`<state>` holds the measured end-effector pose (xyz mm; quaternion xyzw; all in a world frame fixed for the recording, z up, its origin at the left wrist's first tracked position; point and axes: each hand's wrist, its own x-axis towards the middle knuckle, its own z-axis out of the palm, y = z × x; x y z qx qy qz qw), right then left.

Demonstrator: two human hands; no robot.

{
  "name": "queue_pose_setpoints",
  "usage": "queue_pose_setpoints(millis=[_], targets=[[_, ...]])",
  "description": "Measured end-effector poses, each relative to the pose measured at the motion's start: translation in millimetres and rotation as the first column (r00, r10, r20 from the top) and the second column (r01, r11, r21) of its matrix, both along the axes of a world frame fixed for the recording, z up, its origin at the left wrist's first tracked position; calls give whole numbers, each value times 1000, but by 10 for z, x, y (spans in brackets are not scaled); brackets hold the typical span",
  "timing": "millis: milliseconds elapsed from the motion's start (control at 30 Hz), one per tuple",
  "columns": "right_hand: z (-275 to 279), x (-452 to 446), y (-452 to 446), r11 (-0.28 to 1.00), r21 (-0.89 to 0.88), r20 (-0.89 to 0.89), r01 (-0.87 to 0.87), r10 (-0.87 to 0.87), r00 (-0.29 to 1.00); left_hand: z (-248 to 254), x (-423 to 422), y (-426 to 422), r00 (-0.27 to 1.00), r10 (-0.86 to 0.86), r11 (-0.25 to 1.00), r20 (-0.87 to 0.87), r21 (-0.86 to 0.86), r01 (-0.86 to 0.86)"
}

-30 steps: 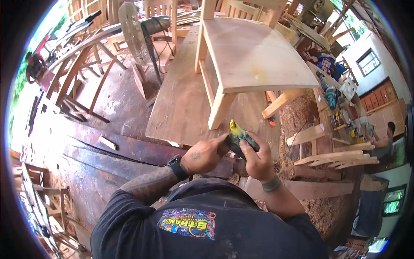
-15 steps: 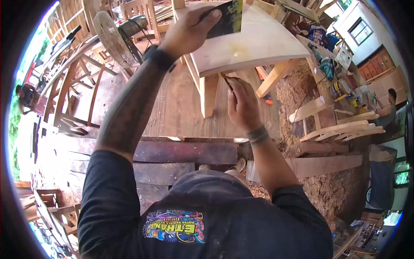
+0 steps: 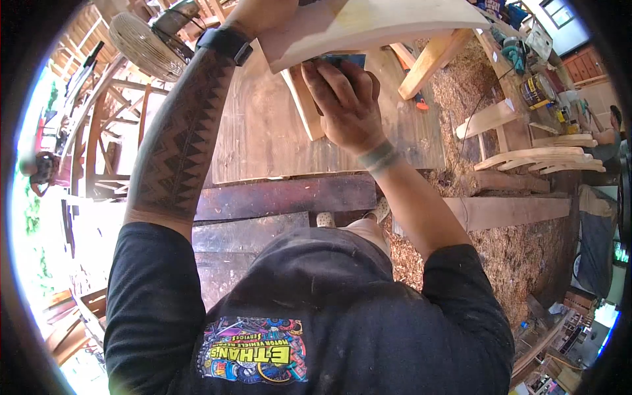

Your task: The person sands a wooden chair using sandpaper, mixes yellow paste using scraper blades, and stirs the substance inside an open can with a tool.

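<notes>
A pale curved wooden seat (image 3: 375,29), on light wooden legs (image 3: 304,105), fills the top of the view. My left hand (image 3: 260,13) is at the top edge beside the seat's left side; its fingers are cut off or hidden, and a sliver of something dark shows near it. Below the seat's front edge, my right hand (image 3: 345,99) has its fingers bent upward against the front left leg's top. A dark bluish flat piece (image 3: 355,60) shows behind those fingers. What exactly the right hand grips is hidden.
The seat stands on a wooden platform (image 3: 250,141). A fan (image 3: 141,46) and chair frames (image 3: 99,125) are to the left. Curved wooden parts (image 3: 540,157), a can (image 3: 536,91) and a person (image 3: 609,135) are at right. Wood shavings (image 3: 500,257) cover the floor.
My left hand has moved up, taking the yellow-smeared dark board almost out of view. My right hand has risen to the seat's edge; the thin tool it held no longer shows clearly.
</notes>
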<state>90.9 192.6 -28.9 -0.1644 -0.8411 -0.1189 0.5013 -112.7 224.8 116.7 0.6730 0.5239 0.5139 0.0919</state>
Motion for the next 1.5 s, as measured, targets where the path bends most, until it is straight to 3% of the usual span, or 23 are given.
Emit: queue_pose_setpoints(millis=[67, 167, 267, 300, 433, 567, 667, 733, 800, 833, 933, 1067, 1233, 1333, 1400, 1500], targets=[[-138, -39, 32, 1000, 9, -7, -8, 8, 1000, 0, 7, -17, 998, 27, 999, -56, 44, -25], [-308, 99, -94, 989, -146, 177, -18, 44, 983, -17, -27, 19, 998, 47, 999, -49, 18, -46], [-232, 298, -98, 991, -134, 183, -19, 43, 982, -8, -25, 53, 999, 40, 999, -4, 2, -40], [-114, 332, -103, 994, -107, 114, -7, 20, 993, 0, -16, 21, 1000, 11, 1000, 15, -4, -11], [362, 292, -16, 1000, -12, 127, -13, 14, 992, 44, 42, -63, 999, 13, 997, 34, -76, -11], [110, 284, -118, 986, -156, 308, -58, 104, 946, 1, 24, -17, 989, -30, 996, 143, -83, 42], [-99, 470, -101, 911, -388, 234, -144, 248, 940, -33, -6, 16, 997, -10, 1000, 79, -2, 10], [-88, 441, -107, 700, -644, -117, -309, 309, 944, -37, -39, 9, 999, 19, 1000, 29, -6, -19], [-119, 374, -124, 465, -743, -432, -482, 217, 875, -25, -33, -2, 997, 22, 998, 77, -61, -17], [-102, 336, -130, 439, -721, -479, -536, 243, 843, -15, -15, 2, 995, 20, 996, 99, -89, -11], [-58, 218, -186, 691, -603, -313, -398, 254, 915, -32, -36, 43, 991, -36, 998, 130, -50, 43], [52, 28, -363, 859, -483, -167, -170, 100, 981, -39, -31, 9, 978, -57, 995, 198, -66, 71], [-36, -77, -388, 945, -326, -97, -9, -24, 995, 20, 17, -59, 980, -45, 989, 195, -128, 71], [-170, -157, -281, 976, -214, -61, 42, -56, 997, 17, -24, -56, 1000, 11, 1000, -11, 14, -11], [-319, -198, -189, 990, -130, -32, 46, -50, 998, 0, -21, -67, 998, 53, 999, -26, 13, -53], [-443, -93, -176, 982, -185, 34, 46, -41, 999, -35, -2, -22, 999, 19, 999, 37, 30, -21]])
